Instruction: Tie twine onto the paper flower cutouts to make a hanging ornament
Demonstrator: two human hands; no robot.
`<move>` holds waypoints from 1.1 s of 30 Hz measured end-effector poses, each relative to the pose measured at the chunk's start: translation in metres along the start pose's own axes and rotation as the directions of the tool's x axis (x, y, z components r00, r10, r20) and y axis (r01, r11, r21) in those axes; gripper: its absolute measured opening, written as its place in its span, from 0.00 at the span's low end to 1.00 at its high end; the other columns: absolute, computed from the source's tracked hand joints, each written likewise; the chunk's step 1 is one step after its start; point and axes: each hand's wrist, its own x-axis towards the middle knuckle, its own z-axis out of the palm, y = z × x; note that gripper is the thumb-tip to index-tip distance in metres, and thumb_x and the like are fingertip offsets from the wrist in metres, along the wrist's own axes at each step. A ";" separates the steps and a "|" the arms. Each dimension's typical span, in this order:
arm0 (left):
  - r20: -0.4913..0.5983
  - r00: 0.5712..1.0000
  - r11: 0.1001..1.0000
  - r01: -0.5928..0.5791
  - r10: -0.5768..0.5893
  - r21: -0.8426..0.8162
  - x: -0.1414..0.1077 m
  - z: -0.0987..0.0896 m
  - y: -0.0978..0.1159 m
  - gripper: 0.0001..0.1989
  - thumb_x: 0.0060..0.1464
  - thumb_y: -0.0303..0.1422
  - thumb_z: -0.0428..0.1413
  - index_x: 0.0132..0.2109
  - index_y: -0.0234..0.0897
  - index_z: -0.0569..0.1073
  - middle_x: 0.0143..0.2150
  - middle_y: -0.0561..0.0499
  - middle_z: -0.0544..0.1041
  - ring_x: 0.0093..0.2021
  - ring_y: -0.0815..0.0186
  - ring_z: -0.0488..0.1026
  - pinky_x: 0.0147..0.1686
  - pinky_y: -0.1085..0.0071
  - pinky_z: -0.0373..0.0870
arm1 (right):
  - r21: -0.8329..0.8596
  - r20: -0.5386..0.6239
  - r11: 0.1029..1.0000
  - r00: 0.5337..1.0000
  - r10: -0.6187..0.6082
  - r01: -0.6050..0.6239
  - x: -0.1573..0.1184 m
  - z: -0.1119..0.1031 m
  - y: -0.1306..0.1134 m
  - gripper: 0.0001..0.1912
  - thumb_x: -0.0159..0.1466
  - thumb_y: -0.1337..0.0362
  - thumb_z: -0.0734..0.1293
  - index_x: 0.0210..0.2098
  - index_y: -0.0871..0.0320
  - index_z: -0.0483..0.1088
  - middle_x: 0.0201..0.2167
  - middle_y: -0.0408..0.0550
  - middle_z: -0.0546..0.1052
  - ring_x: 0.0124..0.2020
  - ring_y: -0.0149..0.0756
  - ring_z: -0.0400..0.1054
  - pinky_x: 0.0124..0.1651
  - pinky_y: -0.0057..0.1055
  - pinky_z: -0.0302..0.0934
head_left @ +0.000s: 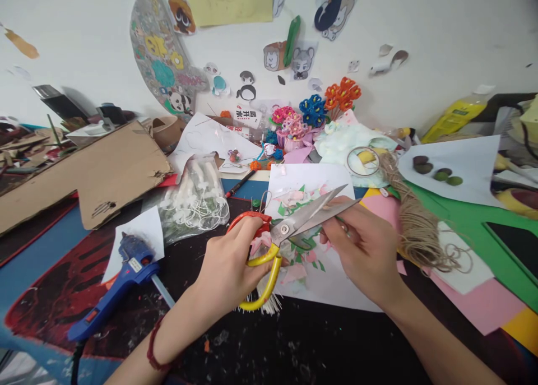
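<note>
My left hand (229, 261) is closed around a pair of scissors (286, 228) with one red and one yellow handle. The blades stand slightly apart and point up to the right. At their tips is my right hand (361, 245), its fingers drawn together beside the lower blade. A bit of green shows by those fingertips, but what they hold cannot be made out. Below both hands lies a white paper sheet (340, 284), strewn with green and pink paper scraps (296, 270). White bristle-like strands (273, 302) stick out under the yellow handle.
A blue glue gun (113, 295) rests at left near a clear bag of white stringed pieces (193, 203) and cardboard (121, 166). On the right are a twine bundle (420, 222), coloured paper (466, 306) and a phone (515, 247). Pipe-cleaner flowers (313, 110) stand at the back.
</note>
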 end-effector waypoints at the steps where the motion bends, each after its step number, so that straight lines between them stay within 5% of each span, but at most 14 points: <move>1: 0.004 1.000 1.000 0.004 -0.004 -0.004 0.000 0.000 0.000 0.16 0.58 0.42 0.58 0.47 0.40 0.64 0.33 0.56 0.72 0.22 0.72 0.63 0.22 0.76 0.59 | 0.011 0.005 1.000 1.000 0.005 -0.005 0.000 0.000 0.000 0.15 0.69 0.65 0.61 0.24 0.55 0.66 0.24 0.43 0.69 0.26 0.31 0.62 0.30 0.32 0.59; 21: 0.020 0.999 0.999 0.030 -0.031 0.011 -0.002 0.000 0.006 0.17 0.58 0.42 0.56 0.49 0.40 0.60 0.34 0.55 0.73 0.18 0.74 0.60 0.20 0.76 0.58 | 0.030 -0.070 0.999 0.997 -0.038 0.040 -0.003 0.001 -0.006 0.14 0.66 0.69 0.63 0.23 0.58 0.66 0.22 0.40 0.65 0.23 0.24 0.60 0.19 0.19 0.54; 33: 0.005 0.999 0.998 0.038 -0.038 0.055 0.000 -0.002 0.009 0.19 0.55 0.41 0.55 0.49 0.39 0.59 0.35 0.53 0.73 0.20 0.72 0.63 0.19 0.75 0.56 | 0.017 -0.054 0.999 0.997 -0.050 0.051 -0.003 0.000 -0.005 0.14 0.66 0.71 0.63 0.24 0.58 0.67 0.24 0.39 0.68 0.23 0.23 0.58 0.22 0.23 0.51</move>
